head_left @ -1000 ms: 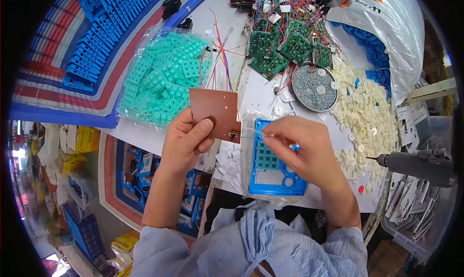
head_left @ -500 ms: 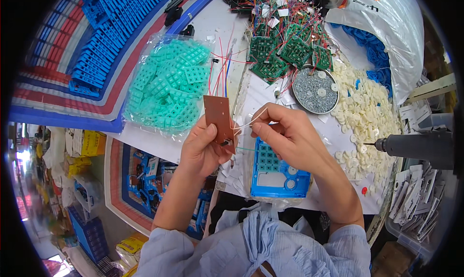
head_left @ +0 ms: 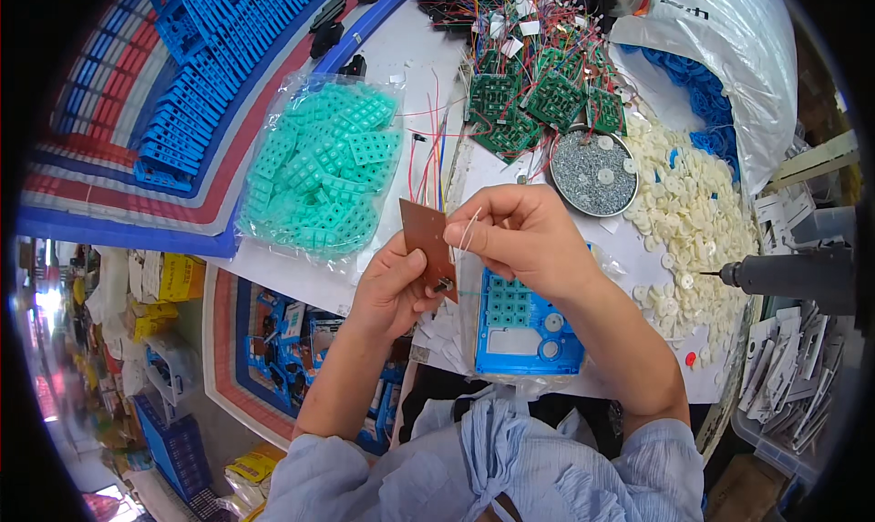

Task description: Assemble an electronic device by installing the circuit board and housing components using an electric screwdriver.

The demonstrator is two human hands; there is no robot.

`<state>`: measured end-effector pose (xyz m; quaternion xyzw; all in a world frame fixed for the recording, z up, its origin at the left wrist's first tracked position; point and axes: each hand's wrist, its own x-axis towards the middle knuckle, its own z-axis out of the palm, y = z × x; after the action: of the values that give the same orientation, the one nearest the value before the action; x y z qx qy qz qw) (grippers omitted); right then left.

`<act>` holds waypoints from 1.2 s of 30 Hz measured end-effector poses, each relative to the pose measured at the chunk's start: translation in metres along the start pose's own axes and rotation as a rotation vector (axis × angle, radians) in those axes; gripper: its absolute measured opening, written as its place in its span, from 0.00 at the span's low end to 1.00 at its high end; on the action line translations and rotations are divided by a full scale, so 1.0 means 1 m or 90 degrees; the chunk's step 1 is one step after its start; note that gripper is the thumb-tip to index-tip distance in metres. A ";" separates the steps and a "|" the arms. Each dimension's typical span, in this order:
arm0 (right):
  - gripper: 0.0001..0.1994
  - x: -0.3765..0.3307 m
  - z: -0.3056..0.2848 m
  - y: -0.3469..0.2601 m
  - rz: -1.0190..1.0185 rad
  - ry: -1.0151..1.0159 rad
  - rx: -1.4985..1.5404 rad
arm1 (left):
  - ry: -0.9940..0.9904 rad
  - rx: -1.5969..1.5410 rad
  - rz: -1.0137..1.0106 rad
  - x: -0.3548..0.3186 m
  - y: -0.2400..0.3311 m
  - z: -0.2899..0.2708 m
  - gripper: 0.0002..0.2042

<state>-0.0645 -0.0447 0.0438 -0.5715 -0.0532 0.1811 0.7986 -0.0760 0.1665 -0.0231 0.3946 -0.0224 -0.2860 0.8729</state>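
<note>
My left hand [head_left: 392, 285] is closed on a brown circuit board [head_left: 425, 239], thumb on its face, holding it tilted upright. Red and blue wires [head_left: 425, 171] run up from behind the board. At the board's right edge my right hand [head_left: 515, 235] pinches a thin white wire [head_left: 468, 232] between thumb and fingers. Below the right hand lies a blue plastic casing [head_left: 530, 362], face up and partly hidden by that hand. A teal rubber keypad [head_left: 507, 305] sits in the casing's upper part.
A clear bag of teal keypads [head_left: 324, 171] lies to the left. Green circuit boards [head_left: 506, 112] with wires are heaped at the back. A round dish of small screws [head_left: 588, 171] stands beside cream plastic discs [head_left: 674, 239]. An electric screwdriver [head_left: 788, 280] juts in from the right.
The brown board has shifted slightly right and down with my left hand. My right hand has moved a little left, closer to the board, with the white wire still pinched.
</note>
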 end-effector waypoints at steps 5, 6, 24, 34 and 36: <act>0.08 -0.007 -0.007 0.008 0.007 0.041 0.028 | 0.013 -0.019 0.007 0.001 0.002 0.005 0.14; 0.07 -0.008 -0.008 0.009 0.005 0.056 0.029 | 0.001 -0.023 0.021 0.002 0.001 0.004 0.13; 0.10 -0.010 -0.019 0.034 0.365 -0.161 0.103 | -0.207 -0.027 0.223 0.014 0.001 0.014 0.12; 0.11 -0.033 -0.011 0.035 0.370 -0.167 0.110 | -0.170 -0.124 0.277 0.021 0.004 0.012 0.10; 0.11 -0.041 -0.008 0.034 0.393 -0.167 0.135 | -0.001 -0.160 0.293 0.018 0.000 0.016 0.15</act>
<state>-0.1082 -0.0564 0.0142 -0.4462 0.0390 0.4907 0.7474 -0.0650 0.1460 -0.0153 0.2675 -0.0764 -0.0806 0.9571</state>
